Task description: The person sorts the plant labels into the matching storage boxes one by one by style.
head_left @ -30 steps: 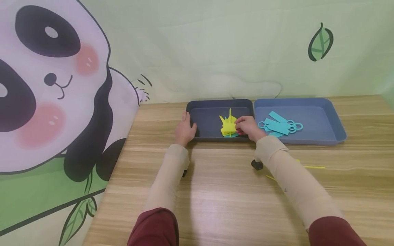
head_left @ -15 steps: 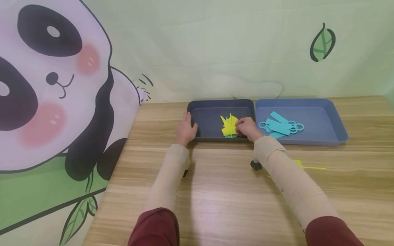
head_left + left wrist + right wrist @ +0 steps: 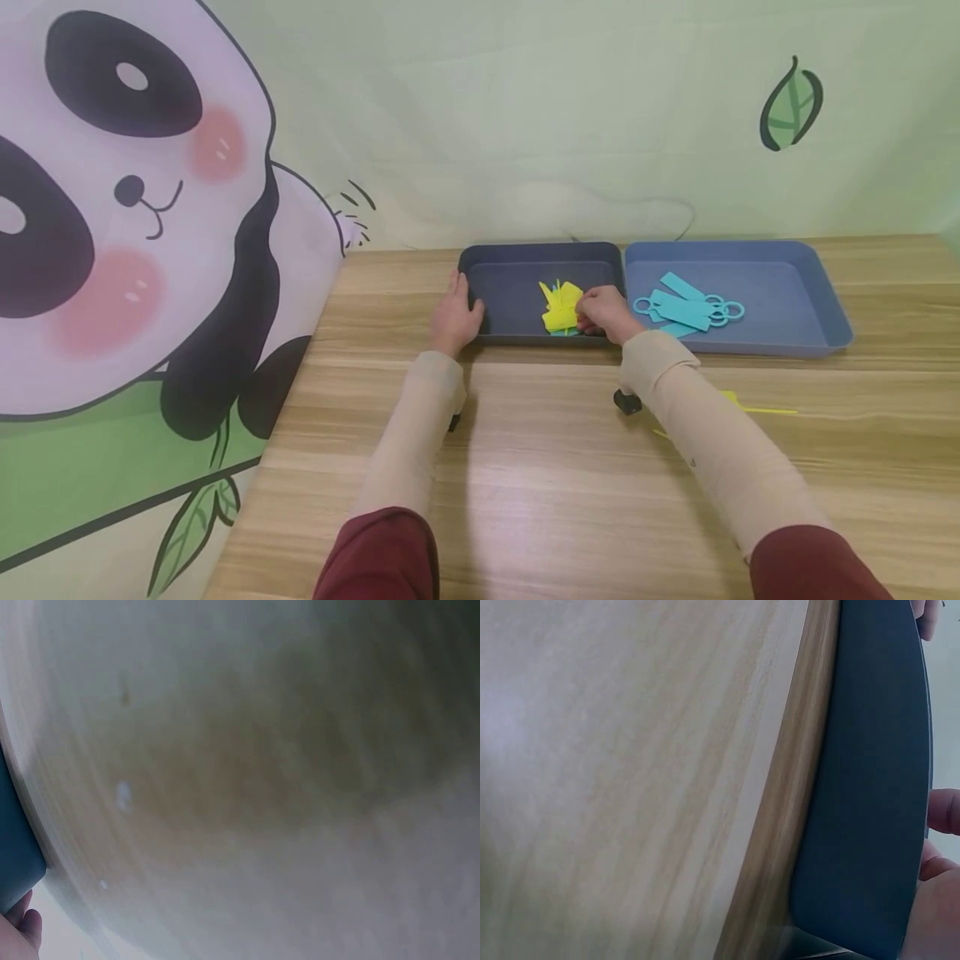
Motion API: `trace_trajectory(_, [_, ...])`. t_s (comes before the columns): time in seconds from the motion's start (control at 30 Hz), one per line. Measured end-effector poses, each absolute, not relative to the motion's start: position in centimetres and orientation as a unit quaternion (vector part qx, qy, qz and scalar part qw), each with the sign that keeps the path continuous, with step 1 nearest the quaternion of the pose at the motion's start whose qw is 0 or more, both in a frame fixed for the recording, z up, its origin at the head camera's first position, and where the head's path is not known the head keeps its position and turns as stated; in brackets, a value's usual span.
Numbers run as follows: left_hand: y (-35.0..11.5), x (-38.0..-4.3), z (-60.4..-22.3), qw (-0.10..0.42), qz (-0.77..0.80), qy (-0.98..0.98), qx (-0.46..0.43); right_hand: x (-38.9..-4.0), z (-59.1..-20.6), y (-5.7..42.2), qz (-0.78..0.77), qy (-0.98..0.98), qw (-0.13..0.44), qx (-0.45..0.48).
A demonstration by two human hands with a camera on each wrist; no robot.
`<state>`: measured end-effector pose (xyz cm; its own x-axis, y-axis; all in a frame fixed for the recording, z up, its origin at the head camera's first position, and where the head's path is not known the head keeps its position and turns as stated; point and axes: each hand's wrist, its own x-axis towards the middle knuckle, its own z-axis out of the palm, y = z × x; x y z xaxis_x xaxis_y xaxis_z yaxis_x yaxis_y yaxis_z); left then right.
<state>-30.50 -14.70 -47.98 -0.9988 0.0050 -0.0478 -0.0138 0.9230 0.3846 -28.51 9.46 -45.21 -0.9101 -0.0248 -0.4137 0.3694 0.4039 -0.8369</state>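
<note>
My left hand (image 3: 455,318) rests at the left end of a dark navy tray (image 3: 510,321), its fingers straight along the rim and the thumb over the inner side. In the left wrist view only a bit of that hand (image 3: 22,930) shows by the tray's corner (image 3: 19,847). Inside the tray, toward its right, lies a pile of flat yellow tags (image 3: 561,310) with thin tails, over some teal pieces. My right hand (image 3: 606,312) reaches over the tray's right front and pinches a yellow tag at the pile's right edge; its fingertips are partly hidden.
Right beside the navy tray stands a larger blue tray (image 3: 780,308) with several teal tags (image 3: 686,310) bearing round rings. A loose yellow tag (image 3: 757,409) lies on the wooden table (image 3: 540,483), partly behind my right sleeve. A panda-printed cloth (image 3: 495,125) hangs behind the table.
The upright yellow tail at the pile has sunk lower, and the pile looks flatter. My right hand has barely moved; the left stays on the tray rim.
</note>
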Motion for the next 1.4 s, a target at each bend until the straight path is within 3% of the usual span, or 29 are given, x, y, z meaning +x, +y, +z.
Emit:
trace_trajectory(0.53, [-14.6, -30.3, -48.0, 0.025, 0.209, 0.977, -0.003, -27.8, -43.4, 11.0, -0.546, 0.806, 0.218, 0.064])
trace_trajectory(1.0, [-14.7, -30.3, -48.1, 0.025, 0.202, 0.979, 0.0, -24.9, -41.2, 14.4, -0.557, 0.777, 0.293, 0.006])
trace_trajectory(1.4, [-14.7, -30.5, -48.1, 0.025, 0.202, 0.979, 0.002, -22.0, -40.9, 17.1, -0.534, 0.785, 0.309, -0.051])
